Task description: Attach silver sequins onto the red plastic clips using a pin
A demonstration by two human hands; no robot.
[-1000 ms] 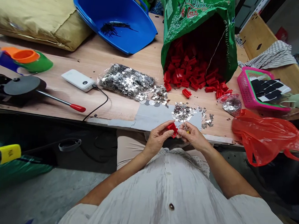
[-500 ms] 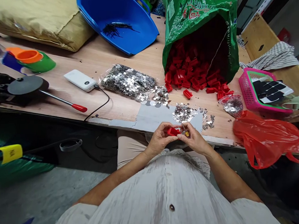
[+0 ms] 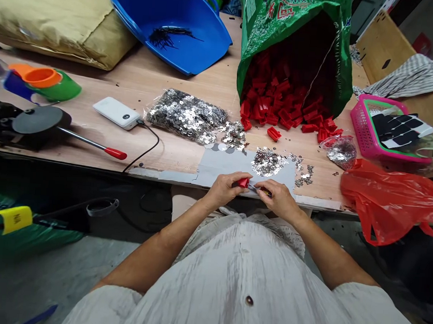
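Between the fingers of my left hand [image 3: 224,188] is a small red plastic part [image 3: 243,182], held over the table's front edge. My right hand [image 3: 277,198] grips a small screwdriver [image 3: 265,190] with a yellow and dark handle. Its metal shaft points left and reaches the red part's right end; I cannot tell whether the tip is inside it. Just beyond my hands a pile of small silver metal pieces [image 3: 268,163] lies on a grey sheet [image 3: 216,167]. A single red part [image 3: 274,133] rests farther back, in front of the green sack.
A green sack [image 3: 296,21] spills red parts at the back. Left of the pile lie a clear bag of metal pieces [image 3: 186,114], a white power bank [image 3: 116,112] and a lever tool [image 3: 90,142]. A blue scoop [image 3: 204,45], pink basket [image 3: 363,126] and red plastic bag [image 3: 392,200] surround the area.
My left hand has shifted left and slightly up, turning the red part. The hands are farther apart, and the screwdriver now points left at the part instead of upward.
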